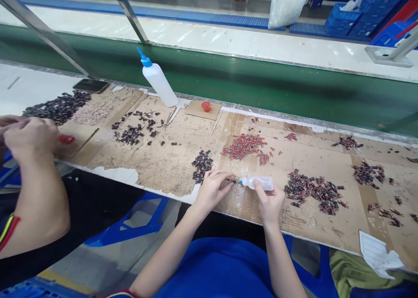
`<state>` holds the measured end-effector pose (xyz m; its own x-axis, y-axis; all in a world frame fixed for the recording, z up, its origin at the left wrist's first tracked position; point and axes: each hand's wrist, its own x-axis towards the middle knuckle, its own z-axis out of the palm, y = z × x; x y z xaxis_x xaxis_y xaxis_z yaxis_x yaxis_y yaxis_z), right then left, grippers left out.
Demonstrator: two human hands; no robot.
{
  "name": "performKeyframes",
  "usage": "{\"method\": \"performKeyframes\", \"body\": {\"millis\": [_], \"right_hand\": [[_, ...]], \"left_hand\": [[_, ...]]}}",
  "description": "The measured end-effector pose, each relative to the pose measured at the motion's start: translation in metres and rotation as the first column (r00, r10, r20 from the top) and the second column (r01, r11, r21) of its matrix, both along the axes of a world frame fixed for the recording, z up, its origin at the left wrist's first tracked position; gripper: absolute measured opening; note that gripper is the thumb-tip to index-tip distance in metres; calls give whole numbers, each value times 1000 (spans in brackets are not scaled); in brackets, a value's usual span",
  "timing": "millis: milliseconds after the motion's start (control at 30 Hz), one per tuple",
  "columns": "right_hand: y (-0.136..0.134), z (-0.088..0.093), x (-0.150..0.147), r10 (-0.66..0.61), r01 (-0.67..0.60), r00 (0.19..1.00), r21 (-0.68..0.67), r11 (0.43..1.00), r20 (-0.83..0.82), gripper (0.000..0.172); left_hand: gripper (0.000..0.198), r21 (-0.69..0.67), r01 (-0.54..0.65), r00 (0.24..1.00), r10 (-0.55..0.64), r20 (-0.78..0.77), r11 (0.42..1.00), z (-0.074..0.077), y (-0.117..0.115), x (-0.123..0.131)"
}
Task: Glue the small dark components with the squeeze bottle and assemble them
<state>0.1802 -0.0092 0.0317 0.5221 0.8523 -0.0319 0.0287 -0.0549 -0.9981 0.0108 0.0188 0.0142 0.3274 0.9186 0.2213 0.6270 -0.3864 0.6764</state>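
My right hand grips a small translucent squeeze bottle, lying nearly level with its thin tip toward the left. The tip meets a small dark part pinched in the fingertips of my left hand; whether they touch I cannot tell. Just beyond my left hand is a heap of small black parts. Farther back lies a pile of red-and-silver pieces. To the right of my right hand are heaps of joined black-and-red parts.
A large white bottle with blue nozzle stands at the back, near a red cap on cardboard. At left, a co-worker's hands work beside black parts. A green conveyor belt runs behind the cardboard-covered table. Paper hangs over the front edge.
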Motion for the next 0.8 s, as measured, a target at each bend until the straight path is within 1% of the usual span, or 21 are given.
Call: {"method": "performKeyframes", "body": {"millis": [133, 367, 667, 800], "right_hand": [[0, -2, 0, 29, -29, 999, -20, 999, 28, 24], [-2, -6, 0, 66, -63, 996, -54, 997, 52, 26], [-3, -4, 1, 0, 3, 998, -53, 999, 62, 26], [-3, -3, 1, 2, -1, 999, -38, 999, 45, 26]], "left_hand": [[21, -4, -6, 1000, 6, 1, 1000, -1, 0, 1], [25, 52, -4, 1000, 3, 16, 999, -2, -3, 2], [23, 39, -36, 999, 36, -8, 999, -1, -5, 2], [24, 39, -37, 999, 37, -3, 999, -1, -4, 1]]}}
